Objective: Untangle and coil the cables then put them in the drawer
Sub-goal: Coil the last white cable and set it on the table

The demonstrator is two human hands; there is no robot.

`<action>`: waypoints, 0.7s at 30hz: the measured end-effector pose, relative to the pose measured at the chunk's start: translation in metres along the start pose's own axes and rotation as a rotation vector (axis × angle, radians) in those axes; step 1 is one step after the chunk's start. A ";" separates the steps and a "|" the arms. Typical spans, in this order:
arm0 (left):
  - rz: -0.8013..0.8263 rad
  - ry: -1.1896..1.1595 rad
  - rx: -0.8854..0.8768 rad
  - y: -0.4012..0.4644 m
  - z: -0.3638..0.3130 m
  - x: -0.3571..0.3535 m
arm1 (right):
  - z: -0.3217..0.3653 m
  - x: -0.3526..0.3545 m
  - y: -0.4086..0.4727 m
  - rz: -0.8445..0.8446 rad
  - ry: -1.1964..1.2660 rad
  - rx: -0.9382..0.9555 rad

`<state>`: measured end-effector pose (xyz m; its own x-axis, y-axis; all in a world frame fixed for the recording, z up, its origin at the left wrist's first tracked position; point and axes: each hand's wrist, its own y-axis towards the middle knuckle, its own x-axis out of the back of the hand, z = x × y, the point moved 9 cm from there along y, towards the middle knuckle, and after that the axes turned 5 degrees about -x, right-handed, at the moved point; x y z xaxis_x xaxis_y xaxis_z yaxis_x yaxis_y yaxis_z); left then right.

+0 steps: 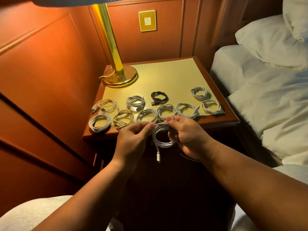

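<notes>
From the head view, I hold a white cable [160, 135] coiled into a loop in front of the worktop [216, 120], just off its near edge. My right hand [188, 137] has its fingers curled through and around the right side of the loop, thumb and forefinger pinching the top strands. My left hand [133, 139] pinches the top of the same coil from the other side, fingertips meeting the right hand's at the top. One plug end [158, 155] hangs straight down below the loop.

On the worktop lies a pale mat [166, 75] with ten coiled cables on or beside it. Nine are white or cream; one is a black coil [159, 97] near the middle, its plug pointing left. Two white coils [199, 92] sit at the right end, one behind the other. A row of coils runs along the near edge, and the leftmost coil [100, 122] lies on the bare wood at the corner. Another coil [106, 105] behind it has loose plug ends sticking out to the left.

A brass lamp [120, 75] stands at the back left corner. A bed [266, 97] with white sheets is to the right. A wall plate [147, 20] is set in the wood panelling behind. I cannot make out the drawer in the dark front below the worktop.
</notes>
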<state>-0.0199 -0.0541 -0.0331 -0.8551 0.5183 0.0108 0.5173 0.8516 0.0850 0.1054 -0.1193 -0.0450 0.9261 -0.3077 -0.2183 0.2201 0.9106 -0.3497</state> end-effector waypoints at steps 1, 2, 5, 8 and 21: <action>0.000 0.002 -0.003 -0.003 0.000 -0.003 | 0.000 -0.001 0.000 -0.009 0.026 0.016; 0.010 0.012 0.001 -0.006 0.002 -0.007 | 0.000 -0.002 -0.001 -0.011 0.056 0.026; 0.020 0.081 0.025 -0.011 0.008 -0.013 | -0.004 -0.005 -0.002 -0.004 0.082 0.032; -0.013 -0.051 0.119 -0.012 0.018 -0.009 | -0.004 -0.007 -0.001 -0.030 -0.063 0.077; 0.315 -0.607 0.428 -0.015 0.021 -0.039 | 0.018 -0.004 -0.002 -0.044 -0.490 0.305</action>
<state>0.0070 -0.0854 -0.0559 -0.5622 0.5867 -0.5828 0.8047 0.5505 -0.2220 0.1072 -0.1150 -0.0266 0.9318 -0.2497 0.2634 0.2727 0.9606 -0.0542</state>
